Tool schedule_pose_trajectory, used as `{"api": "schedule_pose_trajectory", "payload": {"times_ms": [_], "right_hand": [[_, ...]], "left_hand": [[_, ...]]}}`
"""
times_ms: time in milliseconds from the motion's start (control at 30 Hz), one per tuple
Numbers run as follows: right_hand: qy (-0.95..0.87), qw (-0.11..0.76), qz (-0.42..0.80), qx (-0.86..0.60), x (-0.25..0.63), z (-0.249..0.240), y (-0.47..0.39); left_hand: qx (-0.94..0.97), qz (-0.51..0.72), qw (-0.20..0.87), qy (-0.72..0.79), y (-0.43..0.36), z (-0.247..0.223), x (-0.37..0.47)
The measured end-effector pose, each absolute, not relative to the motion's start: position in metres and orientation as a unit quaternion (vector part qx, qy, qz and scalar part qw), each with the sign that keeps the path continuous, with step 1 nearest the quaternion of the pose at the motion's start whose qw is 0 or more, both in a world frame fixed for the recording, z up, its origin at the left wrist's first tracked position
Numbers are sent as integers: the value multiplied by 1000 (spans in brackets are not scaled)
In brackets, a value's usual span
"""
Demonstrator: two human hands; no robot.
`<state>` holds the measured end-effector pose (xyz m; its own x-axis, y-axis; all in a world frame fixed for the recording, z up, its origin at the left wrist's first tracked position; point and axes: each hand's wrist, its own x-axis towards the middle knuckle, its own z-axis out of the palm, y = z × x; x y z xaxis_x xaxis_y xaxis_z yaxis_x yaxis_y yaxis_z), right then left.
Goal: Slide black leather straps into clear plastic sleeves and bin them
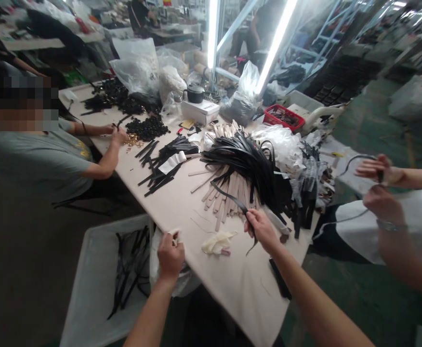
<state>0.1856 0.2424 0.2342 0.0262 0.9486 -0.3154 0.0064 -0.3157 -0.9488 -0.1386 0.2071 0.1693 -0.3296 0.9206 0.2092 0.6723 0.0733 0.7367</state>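
My right hand (263, 231) is closed around a thin black strap (229, 194), whose long end reaches over the pale strips and whose short end hangs below my fingers. My left hand (171, 255) is a fist at the table's edge, with a whitish bit showing at the fingers; what it grips is unclear. Under it hangs a white plastic bag (185, 283). Past my right hand lies a big bundle of black straps (240, 156) with pale undersides fanned out. Between my hands is a crumpled cream-coloured cloth or glove (216, 242).
A white bin (91, 270) holding black straps stands left of the table (229, 289). One co-worker (52, 154) handles small parts at left; another person's hands (380, 183) hold a strap at right. Further back are black pieces (148, 127), a red basket (283, 118) and plastic bags.
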Motion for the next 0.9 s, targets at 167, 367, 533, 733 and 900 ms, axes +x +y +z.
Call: {"api": "schedule_pose_trajectory", "payload": {"times_ms": [167,367,533,733,900], "right_hand": [[-316,413,625,-582,179,195,156],[-268,423,645,-577,181,196,115],[-264,414,690,-532,162,197,75],[-224,378,730,-524,167,211,69],[-251,590,541,-544,206,287,149]], "left_hand": [[439,491,453,601,207,230,-32],[179,453,678,550,184,180,28],[42,440,707,552,192,163,44],[166,504,669,521,202,221,80],[378,454,665,457,167,281,96]]}}
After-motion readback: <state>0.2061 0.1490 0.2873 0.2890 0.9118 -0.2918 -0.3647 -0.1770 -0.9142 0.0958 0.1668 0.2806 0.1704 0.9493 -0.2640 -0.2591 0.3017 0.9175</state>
